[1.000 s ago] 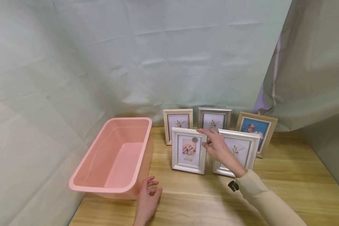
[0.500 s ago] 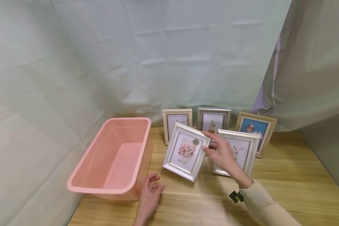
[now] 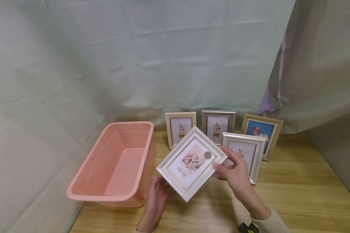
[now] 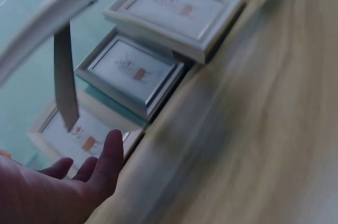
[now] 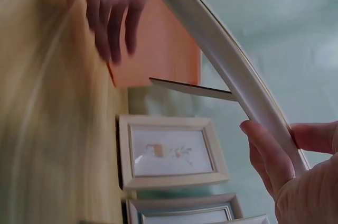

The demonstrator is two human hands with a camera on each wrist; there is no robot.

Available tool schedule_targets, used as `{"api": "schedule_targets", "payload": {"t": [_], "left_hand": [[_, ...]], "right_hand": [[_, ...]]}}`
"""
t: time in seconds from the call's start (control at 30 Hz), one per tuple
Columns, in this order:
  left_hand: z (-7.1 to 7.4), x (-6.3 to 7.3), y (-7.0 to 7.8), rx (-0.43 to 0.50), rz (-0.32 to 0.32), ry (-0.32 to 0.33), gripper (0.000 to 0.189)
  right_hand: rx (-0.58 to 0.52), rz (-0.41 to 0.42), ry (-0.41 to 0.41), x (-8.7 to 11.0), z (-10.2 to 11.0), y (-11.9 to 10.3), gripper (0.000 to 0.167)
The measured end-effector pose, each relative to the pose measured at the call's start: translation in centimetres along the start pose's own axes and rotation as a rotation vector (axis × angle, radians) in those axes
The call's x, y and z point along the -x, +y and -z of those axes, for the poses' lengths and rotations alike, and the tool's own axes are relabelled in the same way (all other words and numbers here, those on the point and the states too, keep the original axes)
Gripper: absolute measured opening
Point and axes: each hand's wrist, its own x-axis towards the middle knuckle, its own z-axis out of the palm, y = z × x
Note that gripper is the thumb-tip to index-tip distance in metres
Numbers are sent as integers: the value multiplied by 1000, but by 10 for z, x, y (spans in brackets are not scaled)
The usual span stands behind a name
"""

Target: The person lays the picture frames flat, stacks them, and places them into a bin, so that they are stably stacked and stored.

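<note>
My right hand (image 3: pixel 238 174) pinches the right corner of a white picture frame (image 3: pixel 192 163) with a pink flower print, thumb on the front and fingers behind. The frame is turned diagonally and held off the table. Its back support leg (image 5: pixel 195 90) sticks out, as the right wrist view shows. My left hand (image 3: pixel 157 198) is by the frame's lower left side, partly hidden behind it, with fingers loosely extended. In the left wrist view the left hand's fingers (image 4: pixel 108 163) have nothing between them. Whether they touch the frame I cannot tell.
A pink plastic tub (image 3: pixel 140 184) stands at the left. Behind the held frame stand a cream frame (image 3: pixel 168 131), a grey-silver frame (image 3: pixel 218 112) and a gold frame (image 3: pixel 275 131) with a blue picture. Another white frame (image 3: pixel 259 155) stands at the right. Pale cloth (image 3: pixel 163 74) hangs behind.
The right hand has lifted the flower-print frame off the table and tilted it over to the left. The left hand has moved slightly to meet its lower left side.
</note>
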Motion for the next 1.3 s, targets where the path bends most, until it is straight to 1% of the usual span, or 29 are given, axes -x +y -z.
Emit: {"api": "schedule_targets", "payload": {"t": [0.13, 0.2, 0.27, 0.33, 0.43, 0.63, 0.73, 0.9, 1.03, 1.13, 1.3], "left_hand": [[-9, -11, -1, 93, 64, -7, 56], [-13, -14, -2, 129, 93, -30, 56], [-16, -16, -3, 159, 107, -48, 55], [-17, -16, -4, 180, 105, -69, 55], [-18, -15, -4, 177, 104, -65, 54], [-18, -13, -1, 133, 111, -90, 55], [-18, -10, 1, 110, 91, -105, 56], [-17, -5, 4, 64, 48, -110, 55], [-17, -1, 7, 30, 20, -101, 53], [-16, 2, 9, 17, -17, -89, 47], [-14, 6, 14, -14, -66, -116, 42]], "right_hand": [[-60, -53, 33, 14, 3, 2, 70], [-76, -79, 50, 20, 4, 4, 70], [-85, -103, 61, 25, 6, 6, 70], [-96, -121, 71, 28, 6, 9, 68], [-110, -134, 83, 31, 7, 12, 69], [-107, -157, 124, 35, 8, 17, 70], [-104, -165, 151, 36, 9, 20, 71], [-99, -170, 180, 39, 10, 27, 71], [-116, -182, 211, 41, 9, 34, 72], [-128, -196, 232, 42, 8, 39, 73], [-140, -208, 231, 42, 7, 49, 77]]}}
